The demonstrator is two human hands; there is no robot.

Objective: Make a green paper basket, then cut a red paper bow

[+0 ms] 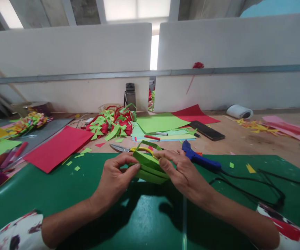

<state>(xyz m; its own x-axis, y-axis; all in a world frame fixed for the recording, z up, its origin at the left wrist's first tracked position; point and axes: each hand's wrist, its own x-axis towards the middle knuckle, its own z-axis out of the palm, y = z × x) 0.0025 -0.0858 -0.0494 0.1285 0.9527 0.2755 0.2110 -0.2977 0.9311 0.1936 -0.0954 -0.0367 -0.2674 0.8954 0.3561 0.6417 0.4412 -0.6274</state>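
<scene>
Head view. Left hand (116,173) and right hand (181,170) meet at mid-frame over the green mat (61,187). Both pinch a folded green paper piece (148,166) from either side, fingers closed onto its edges. The piece is matt card in flat, creased layers, with a thin loop strip arching over the top. It is held just above the mat.

Just behind it are scissors (123,149) with yellow handles and a blue glue gun (199,159), whose black cord (256,180) curls across the mat.

The mat is smooth and slightly glossy on a wooden table. A red sheet (58,146) lies to the left, with a pile of red-green paper bows (110,123) and a phone (207,130) beyond. White partition boards (69,52) stand behind.
</scene>
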